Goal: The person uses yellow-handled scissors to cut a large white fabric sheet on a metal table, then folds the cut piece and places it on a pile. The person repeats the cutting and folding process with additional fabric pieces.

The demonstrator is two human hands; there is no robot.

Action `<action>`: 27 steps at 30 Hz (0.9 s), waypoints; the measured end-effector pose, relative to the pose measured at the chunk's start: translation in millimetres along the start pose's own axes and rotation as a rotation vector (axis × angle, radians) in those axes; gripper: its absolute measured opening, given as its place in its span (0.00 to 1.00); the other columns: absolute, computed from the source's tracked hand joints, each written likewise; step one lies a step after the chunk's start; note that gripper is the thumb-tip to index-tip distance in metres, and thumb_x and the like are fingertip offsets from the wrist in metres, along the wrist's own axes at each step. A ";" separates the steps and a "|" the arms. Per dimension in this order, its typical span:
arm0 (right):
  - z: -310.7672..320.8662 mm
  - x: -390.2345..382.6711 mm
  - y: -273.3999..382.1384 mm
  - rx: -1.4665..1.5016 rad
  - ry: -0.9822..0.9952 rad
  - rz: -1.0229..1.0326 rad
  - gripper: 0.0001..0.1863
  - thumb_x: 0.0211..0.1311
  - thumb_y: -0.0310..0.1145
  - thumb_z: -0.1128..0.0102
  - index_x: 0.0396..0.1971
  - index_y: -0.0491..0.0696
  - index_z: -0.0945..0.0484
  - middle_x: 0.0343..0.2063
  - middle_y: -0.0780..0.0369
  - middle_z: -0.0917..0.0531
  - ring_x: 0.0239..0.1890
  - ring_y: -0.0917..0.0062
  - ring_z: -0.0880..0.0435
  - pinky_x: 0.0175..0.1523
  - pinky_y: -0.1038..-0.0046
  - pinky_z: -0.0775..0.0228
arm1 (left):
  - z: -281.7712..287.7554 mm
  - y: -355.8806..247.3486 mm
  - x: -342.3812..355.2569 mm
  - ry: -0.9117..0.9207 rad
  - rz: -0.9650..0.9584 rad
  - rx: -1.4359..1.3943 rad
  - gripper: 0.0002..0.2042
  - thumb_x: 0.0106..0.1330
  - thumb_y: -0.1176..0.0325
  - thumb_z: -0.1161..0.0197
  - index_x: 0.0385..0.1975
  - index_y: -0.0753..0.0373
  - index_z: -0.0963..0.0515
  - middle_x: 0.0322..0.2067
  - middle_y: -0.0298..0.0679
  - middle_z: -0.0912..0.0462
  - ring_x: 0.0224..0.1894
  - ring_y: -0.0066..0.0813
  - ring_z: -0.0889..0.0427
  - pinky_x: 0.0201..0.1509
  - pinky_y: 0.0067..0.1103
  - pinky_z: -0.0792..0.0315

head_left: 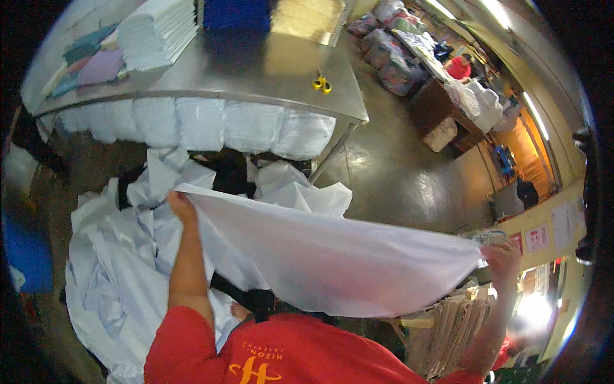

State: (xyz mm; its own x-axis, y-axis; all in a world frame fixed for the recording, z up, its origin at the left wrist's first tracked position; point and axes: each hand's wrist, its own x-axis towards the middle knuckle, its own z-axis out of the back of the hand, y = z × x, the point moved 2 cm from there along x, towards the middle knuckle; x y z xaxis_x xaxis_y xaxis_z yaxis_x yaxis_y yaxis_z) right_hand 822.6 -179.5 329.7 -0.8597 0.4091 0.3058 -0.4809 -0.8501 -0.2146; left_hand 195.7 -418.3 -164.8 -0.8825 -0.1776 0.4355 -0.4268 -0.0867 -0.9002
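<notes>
A white cloth (332,256) is stretched between my two hands, its upper edge pulled long and its lower part hanging in front of my red shirt. At the left, my left hand (183,206) grips one corner. My right hand (502,256), far out to the right and slightly blurred, pinches the opposite end. A large heap of crumpled white cloth (115,275) lies on my left, and more white cloth (300,189) is bunched behind the stretched piece. I cannot tell whether the held cloth joins the heap.
Ahead stands a metal table (256,70) bearing yellow-handled scissors (322,82), a folded white stack (157,35) and coloured cloths (96,64). White wrapped bundles (198,121) sit under it. Flat boards (454,326) stand at lower right. A person (458,66) in red works far right.
</notes>
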 end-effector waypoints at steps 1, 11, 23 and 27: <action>-19.1 -0.8 -11.2 -0.025 0.038 -0.110 0.08 0.43 0.31 0.35 0.27 0.51 0.19 0.30 0.62 0.16 0.37 0.65 0.21 0.46 0.64 0.32 | 12.6 -18.4 27.1 0.124 -0.269 0.426 0.04 0.63 0.74 0.44 0.32 0.68 0.27 0.30 0.45 0.25 0.35 0.41 0.27 0.40 0.28 0.32; -111.5 -6.6 -28.4 0.122 -0.181 -0.305 0.06 0.42 0.26 0.35 0.23 0.54 0.18 0.31 0.67 0.16 0.35 0.70 0.19 0.42 0.68 0.27 | 114.9 -245.3 189.8 -0.024 -0.620 0.161 0.06 0.63 0.75 0.48 0.32 0.67 0.24 0.43 0.44 0.22 0.46 0.40 0.24 0.54 0.29 0.32; -185.9 50.9 -42.5 0.194 -0.134 -0.142 0.04 0.44 0.28 0.36 0.22 0.54 0.17 0.33 0.70 0.16 0.38 0.72 0.19 0.40 0.70 0.26 | 153.1 -289.0 192.8 0.463 -0.655 0.482 0.05 0.59 0.75 0.44 0.31 0.68 0.23 0.38 0.41 0.20 0.44 0.37 0.22 0.53 0.26 0.31; -184.4 52.6 -40.6 0.172 -0.343 -0.206 0.05 0.45 0.29 0.36 0.23 0.57 0.17 0.31 0.71 0.17 0.38 0.73 0.20 0.40 0.69 0.26 | 184.4 -293.6 188.4 0.167 -0.658 0.408 0.05 0.61 0.74 0.45 0.31 0.68 0.23 0.43 0.43 0.22 0.46 0.36 0.23 0.52 0.28 0.31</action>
State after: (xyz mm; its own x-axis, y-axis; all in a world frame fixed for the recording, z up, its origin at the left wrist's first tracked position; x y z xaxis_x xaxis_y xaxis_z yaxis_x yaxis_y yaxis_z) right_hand 765.1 -62.2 183.4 -0.6279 0.4666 0.6230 -0.5754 -0.8173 0.0322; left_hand 191.1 -607.0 181.7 -0.5058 0.1813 0.8434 -0.7936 -0.4811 -0.3725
